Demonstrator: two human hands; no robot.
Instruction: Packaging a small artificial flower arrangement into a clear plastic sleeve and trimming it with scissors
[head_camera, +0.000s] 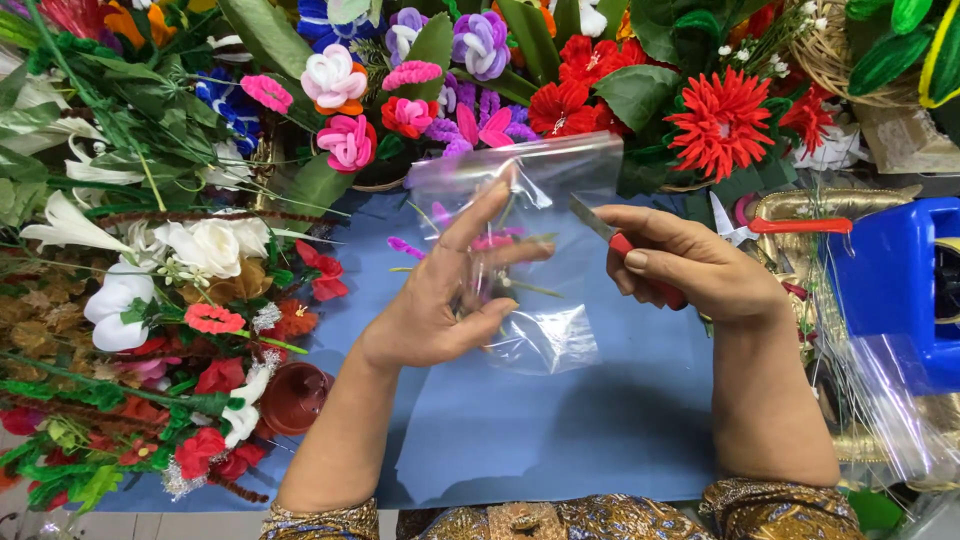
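your left hand (440, 300) has the clear crinkly plastic bag (530, 230) pinned from behind, fingers spread and lightly curled, thumb pressing its lower edge, so the bag stands upright above the blue paper sheet (560, 420) that covers the table. inside it you can make out pink and green pipe-cleaner flower stems (478, 245), held through the film. your right hand (690, 265) is closed firmly round the red handle of a small pair of scissors (625, 245), the steel tip touching the bag's right edge. by the look of it you are at the trimming or opening stage. the next move calls for a steady left hold and a film kept taut where the blade meets it. a small brown plastic pot (292, 397) lies to your left among the artificial flowers.
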